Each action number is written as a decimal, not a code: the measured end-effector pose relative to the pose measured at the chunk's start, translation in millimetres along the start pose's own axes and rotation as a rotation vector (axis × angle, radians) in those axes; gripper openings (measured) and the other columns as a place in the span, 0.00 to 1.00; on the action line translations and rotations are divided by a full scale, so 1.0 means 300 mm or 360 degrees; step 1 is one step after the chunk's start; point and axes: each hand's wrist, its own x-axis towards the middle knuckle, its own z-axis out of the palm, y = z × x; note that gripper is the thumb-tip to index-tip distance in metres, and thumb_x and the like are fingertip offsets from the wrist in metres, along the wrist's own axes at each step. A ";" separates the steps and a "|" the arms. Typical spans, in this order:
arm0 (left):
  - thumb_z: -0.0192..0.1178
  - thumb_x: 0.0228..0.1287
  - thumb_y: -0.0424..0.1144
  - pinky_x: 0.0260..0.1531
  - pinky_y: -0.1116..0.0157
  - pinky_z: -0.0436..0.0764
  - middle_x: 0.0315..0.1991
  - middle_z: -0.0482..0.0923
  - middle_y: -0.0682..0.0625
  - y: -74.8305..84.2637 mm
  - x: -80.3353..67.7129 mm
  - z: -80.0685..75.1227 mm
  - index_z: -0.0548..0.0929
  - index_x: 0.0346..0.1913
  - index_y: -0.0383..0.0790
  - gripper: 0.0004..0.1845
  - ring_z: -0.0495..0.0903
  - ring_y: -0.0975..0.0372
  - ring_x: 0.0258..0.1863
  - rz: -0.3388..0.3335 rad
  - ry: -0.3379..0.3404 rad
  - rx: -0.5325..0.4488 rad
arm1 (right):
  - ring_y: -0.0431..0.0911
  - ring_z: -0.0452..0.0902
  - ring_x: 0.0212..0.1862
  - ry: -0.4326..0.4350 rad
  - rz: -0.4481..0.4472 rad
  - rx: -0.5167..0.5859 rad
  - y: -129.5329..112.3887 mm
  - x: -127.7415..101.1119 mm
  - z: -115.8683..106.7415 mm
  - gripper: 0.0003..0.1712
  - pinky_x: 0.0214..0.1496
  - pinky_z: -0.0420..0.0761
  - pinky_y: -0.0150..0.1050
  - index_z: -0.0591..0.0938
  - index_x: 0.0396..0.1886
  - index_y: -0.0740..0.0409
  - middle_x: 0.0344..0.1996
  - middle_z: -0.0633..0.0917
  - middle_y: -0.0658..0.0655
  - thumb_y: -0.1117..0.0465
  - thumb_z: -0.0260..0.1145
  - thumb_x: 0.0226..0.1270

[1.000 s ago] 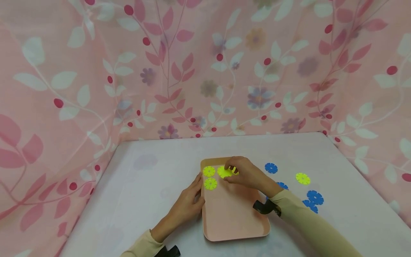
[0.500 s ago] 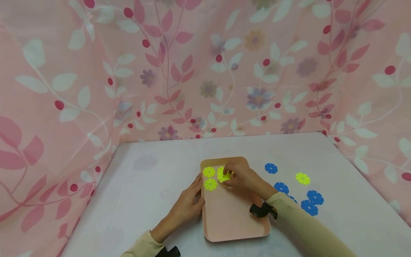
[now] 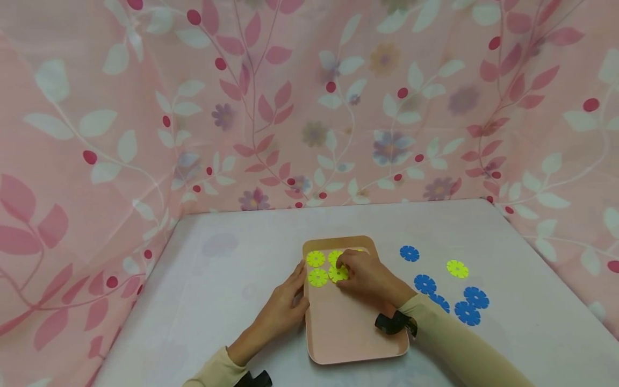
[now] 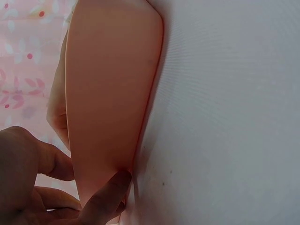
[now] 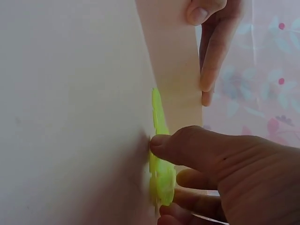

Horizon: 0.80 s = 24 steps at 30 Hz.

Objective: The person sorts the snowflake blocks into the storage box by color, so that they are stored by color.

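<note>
A pink tray (image 3: pixel 353 333) lies on the white table. Several yellow flower-shaped discs sit at its far end, one of them at the top left (image 3: pixel 316 258) and one below it (image 3: pixel 318 277). My right hand (image 3: pixel 364 277) reaches over the tray. Its thumb and fingers pinch a yellow disc (image 5: pixel 161 180) low against the tray floor, beside the lower left disc. My left hand (image 3: pixel 289 302) lies at the tray's left rim (image 4: pixel 140 126). Its thumb is over the rim and its fingertips (image 4: pixel 110 190) touch the rim's base.
Several blue discs (image 3: pixel 425 283) and one yellow disc (image 3: pixel 456 268) lie loose on the table right of the tray. A pink floral curtain (image 3: pixel 309 107) closes off the back and both sides. The table's left half (image 3: pixel 217 279) is bare.
My right hand has drawn back towards me with the yellow disc, bringing it from the far row down beside the lower left disc. The left hand has stayed on the tray's rim.
</note>
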 end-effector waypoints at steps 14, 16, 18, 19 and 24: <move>0.55 0.67 0.21 0.64 0.56 0.72 0.80 0.48 0.31 0.001 -0.002 0.007 0.56 0.77 0.22 0.37 0.54 0.47 0.78 0.0014 -0.0007 -0.0060 | 0.42 0.75 0.37 -0.0008 0.0016 -0.0048 -0.003 -0.023 0.006 0.24 0.41 0.81 0.38 0.86 0.48 0.58 0.38 0.81 0.48 0.54 0.84 0.55; 0.55 0.67 0.21 0.64 0.56 0.71 0.80 0.48 0.31 0.001 -0.001 0.008 0.56 0.77 0.22 0.37 0.54 0.47 0.78 0.0011 -0.0007 -0.0051 | 0.42 0.75 0.38 -0.0005 0.0022 -0.0056 -0.002 -0.023 0.006 0.23 0.43 0.82 0.38 0.86 0.48 0.58 0.38 0.81 0.48 0.54 0.83 0.55; 0.55 0.67 0.20 0.64 0.56 0.72 0.80 0.48 0.31 0.002 0.000 0.008 0.56 0.77 0.22 0.37 0.55 0.47 0.78 0.0012 -0.0006 -0.0054 | 0.42 0.75 0.38 0.0001 0.0034 -0.0062 -0.002 -0.021 0.006 0.23 0.43 0.82 0.39 0.86 0.48 0.57 0.38 0.81 0.48 0.54 0.83 0.55; 0.55 0.67 0.20 0.64 0.56 0.72 0.80 0.48 0.31 0.002 0.000 0.008 0.56 0.77 0.22 0.37 0.55 0.48 0.78 0.0011 -0.0007 -0.0055 | 0.43 0.75 0.38 0.0009 0.0030 -0.0070 -0.001 -0.021 0.005 0.23 0.43 0.82 0.39 0.86 0.48 0.57 0.38 0.81 0.48 0.54 0.84 0.55; 0.55 0.67 0.20 0.63 0.57 0.73 0.80 0.48 0.31 -0.001 0.002 0.006 0.56 0.78 0.23 0.37 0.55 0.48 0.78 0.0018 -0.0002 -0.0058 | 0.44 0.77 0.40 0.0040 0.0010 -0.0104 0.000 -0.019 0.007 0.25 0.45 0.84 0.40 0.86 0.48 0.59 0.43 0.81 0.52 0.54 0.84 0.54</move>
